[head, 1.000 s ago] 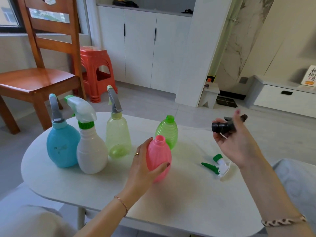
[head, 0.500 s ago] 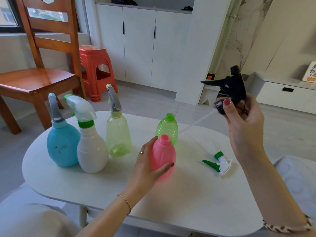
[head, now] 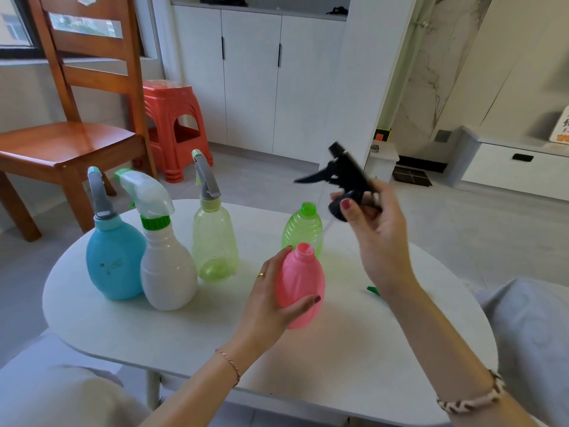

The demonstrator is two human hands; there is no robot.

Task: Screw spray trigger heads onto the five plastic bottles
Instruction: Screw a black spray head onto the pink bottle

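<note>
My left hand [head: 268,306] grips the open-necked pink bottle [head: 303,286], lifted slightly and tilted over the white table [head: 154,331]. My right hand [head: 374,241] holds a black spray trigger head [head: 346,180] above and to the right of the pink neck; its thin clear dip tube slants down to the neck opening. Behind stands a small green bottle [head: 303,228] with no head. At the left, a blue bottle [head: 114,257], a white bottle [head: 167,266] and a pale green bottle [head: 214,241] each carry a trigger head. A green-and-white trigger head [head: 373,290] lies mostly hidden behind my right forearm.
A wooden chair [head: 70,140] and a red plastic stool [head: 175,118] stand beyond the table's left side. White cabinets [head: 255,78] line the far wall. A grey cushion [head: 535,337] lies at the table's right edge.
My right hand has carried the black trigger head down and left toward the pink bottle, so the tube tip now reaches the neck. The pink bottle has risen a little in my left hand.
</note>
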